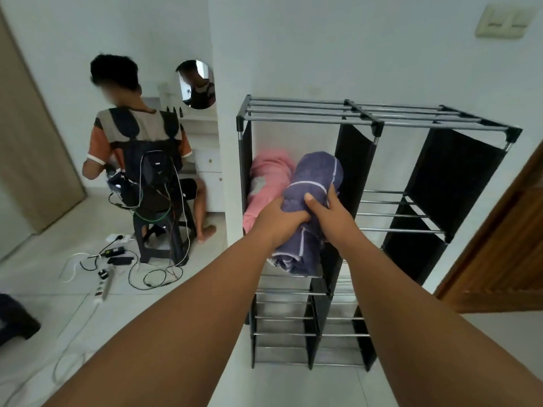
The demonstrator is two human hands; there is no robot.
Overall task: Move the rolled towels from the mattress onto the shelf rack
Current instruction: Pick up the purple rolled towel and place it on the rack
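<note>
A black-and-grey shelf rack (364,116) stands against the white wall. In its upper left compartment lies a rolled pink towel (269,177). Beside it, on the right, a rolled purple towel (316,174) with white stripes rests partly inside the same compartment, its near end sticking out over the front bars. My left hand (277,220) grips the purple roll from the left and my right hand (330,214) grips it from the right. The mattress is out of view.
A person (138,160) sits on a dark stool at the left, back turned, with cables and a power strip (102,286) on the tiled floor. A wooden door (505,239) is at the right. The rack's right compartments hold nothing.
</note>
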